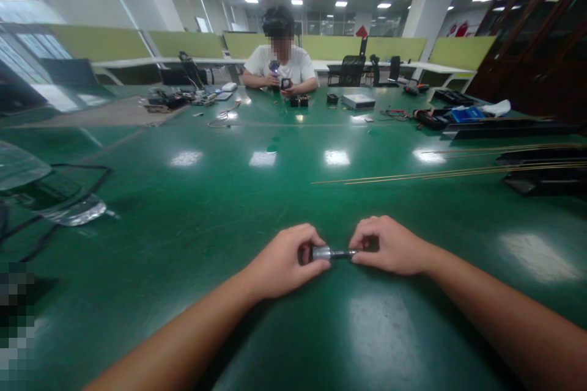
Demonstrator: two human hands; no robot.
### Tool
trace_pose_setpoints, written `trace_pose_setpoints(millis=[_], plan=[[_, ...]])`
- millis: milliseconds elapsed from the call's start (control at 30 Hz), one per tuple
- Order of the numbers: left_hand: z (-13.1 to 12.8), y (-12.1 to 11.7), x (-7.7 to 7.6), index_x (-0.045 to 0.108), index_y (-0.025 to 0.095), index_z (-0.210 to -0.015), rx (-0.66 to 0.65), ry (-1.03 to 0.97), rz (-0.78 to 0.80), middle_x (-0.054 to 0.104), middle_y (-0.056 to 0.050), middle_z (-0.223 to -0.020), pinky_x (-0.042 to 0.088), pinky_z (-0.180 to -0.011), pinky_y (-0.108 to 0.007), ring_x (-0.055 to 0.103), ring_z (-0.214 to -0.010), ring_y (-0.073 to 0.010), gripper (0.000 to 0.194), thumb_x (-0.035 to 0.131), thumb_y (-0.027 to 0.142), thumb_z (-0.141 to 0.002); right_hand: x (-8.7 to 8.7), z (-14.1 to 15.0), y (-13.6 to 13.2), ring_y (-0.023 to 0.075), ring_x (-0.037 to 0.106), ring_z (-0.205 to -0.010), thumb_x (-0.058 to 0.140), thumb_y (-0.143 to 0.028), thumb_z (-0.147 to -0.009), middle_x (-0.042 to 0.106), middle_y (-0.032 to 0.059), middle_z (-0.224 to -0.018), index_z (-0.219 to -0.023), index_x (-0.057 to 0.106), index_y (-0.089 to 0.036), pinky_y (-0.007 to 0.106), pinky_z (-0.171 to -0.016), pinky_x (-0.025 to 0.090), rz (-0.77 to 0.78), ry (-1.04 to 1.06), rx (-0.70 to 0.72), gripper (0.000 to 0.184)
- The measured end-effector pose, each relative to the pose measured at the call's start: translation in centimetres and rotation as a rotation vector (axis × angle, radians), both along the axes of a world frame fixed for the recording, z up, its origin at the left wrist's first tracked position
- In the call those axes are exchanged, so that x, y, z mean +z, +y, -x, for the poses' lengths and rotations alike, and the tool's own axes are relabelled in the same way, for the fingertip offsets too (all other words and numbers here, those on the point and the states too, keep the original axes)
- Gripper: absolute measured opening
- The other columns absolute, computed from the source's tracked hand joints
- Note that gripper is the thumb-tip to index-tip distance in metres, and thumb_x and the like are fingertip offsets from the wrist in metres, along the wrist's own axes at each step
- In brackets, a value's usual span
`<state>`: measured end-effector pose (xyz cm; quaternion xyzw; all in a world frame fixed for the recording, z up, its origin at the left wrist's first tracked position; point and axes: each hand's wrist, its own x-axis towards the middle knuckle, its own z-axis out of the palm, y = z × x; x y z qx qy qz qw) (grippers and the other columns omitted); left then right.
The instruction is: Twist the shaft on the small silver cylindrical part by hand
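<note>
Low over the green table, my left hand (288,261) curls its fingers and thumb around the thick end of a short metal rod (323,253). The rod has a shiny silver cylinder at the left and a thinner dark shaft running right. Thumb and fingers of my right hand (384,245) pinch the shaft's right end. It lies roughly level between both hands, and its two ends are partly hidden by fingers. Its exact kind does not show.
Thin brass-coloured rods (394,178) lie beyond my right hand, by black angled pieces (545,180). At the left is a clear plastic bottle (76,204) with a black cable (87,166). A person (282,64) sits opposite, handling a small dark part. Tools (435,117) lie at far right.
</note>
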<state>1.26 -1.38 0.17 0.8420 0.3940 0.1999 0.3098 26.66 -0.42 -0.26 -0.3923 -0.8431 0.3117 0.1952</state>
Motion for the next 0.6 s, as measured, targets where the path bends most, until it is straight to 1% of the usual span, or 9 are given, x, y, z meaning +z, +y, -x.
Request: trace_pose_setpoints(millis=[67,167,233,333,467,533,600], plan=[[0.0,0.1,-0.1,0.062,0.017,-0.092,-0.009,-0.006,-0.008,0.059,0.0,-0.079,0.043,-0.066,-0.025,0.057,-0.07,-0.014,0.018,0.069,0.03,-0.082,-0.4,1.1,-0.4,0.0144,0.06,-0.069,0.073,-0.023,-0.077,0.068,0.0027,-0.074,-0.083,0.074,-0.017,0.026,-0.066,0.045,-0.042,0.032,-0.011,0.009],[0.1,0.1,-0.3,0.061,0.017,-0.09,-0.011,-0.033,-0.013,0.058,0.0,-0.08,0.044,-0.065,-0.024,0.057,-0.07,-0.0137,0.017,0.07,0.026,-0.08,-1.0,2.7,-0.9,0.0164,0.061,-0.078,0.073,-0.022,-0.078,0.07,0.0031,-0.079,-0.085,0.075,-0.019,0.028,-0.072,0.045,-0.127,0.071,-0.02,0.008],[0.2,0.2,-0.4,0.06,0.017,-0.088,0.005,-0.057,-0.013,0.057,0.0,-0.079,0.043,-0.062,-0.023,0.056,-0.068,-0.0133,0.016,0.07,0.023,-0.077,-1.2,3.6,-1.0,0.0165,0.061,-0.079,0.073,-0.021,-0.079,0.07,0.003,-0.079,-0.084,0.075,-0.019,0.028,-0.073,0.044,-0.145,0.079,-0.065,0.006],[0.2,0.2,-0.4,0.058,0.017,-0.086,0.036,-0.073,-0.019,0.056,0.0,-0.078,0.042,-0.06,-0.023,0.055,-0.066,-0.013,0.016,0.069,0.02,-0.074,-0.8,4.5,-0.8,0.0155,0.061,-0.076,0.073,-0.021,-0.079,0.07,0.0024,-0.079,-0.083,0.077,-0.021,0.027,-0.07,0.044,-0.084,0.059,-0.113,0.006],[0.4,0.1,-0.2,0.057,0.018,-0.083,0.078,-0.016,-0.051,0.055,0.001,-0.075,0.038,-0.059,-0.023,0.052,-0.066,-0.0137,0.018,0.07,0.016,-0.07,-0.3,5.5,-0.6,0.014,0.062,-0.069,0.074,-0.022,-0.076,0.072,0.0012,-0.077,-0.084,0.079,-0.022,0.025,-0.063,0.042,0.082,0.028,-0.15,0.01],[0.6,0.2,-0.1,0.055,0.018,-0.083,0.094,0.01,-0.046,0.053,0.002,-0.073,0.036,-0.057,-0.023,0.051,-0.065,-0.0136,0.019,0.069,0.015,-0.07,-0.4,5.9,-0.7,0.0142,0.062,-0.069,0.074,-0.023,-0.076,0.072,0.0015,-0.078,-0.085,0.079,-0.022,0.025,-0.062,0.041,0.082,0.046,-0.203,0.01],[0.9,0.2,0.1,0.054,0.018,-0.083,0.104,0.019,-0.022,0.053,0.003,-0.072,0.036,-0.057,-0.022,0.051,-0.063,-0.0131,0.02,0.068,0.015,-0.07,-0.8,6.2,-0.9,0.0147,0.062,-0.071,0.073,-0.022,-0.077,0.072,0.0016,-0.079,-0.086,0.078,-0.022,0.025,-0.063,0.041,0.027,0.07,-0.233,0.01]])
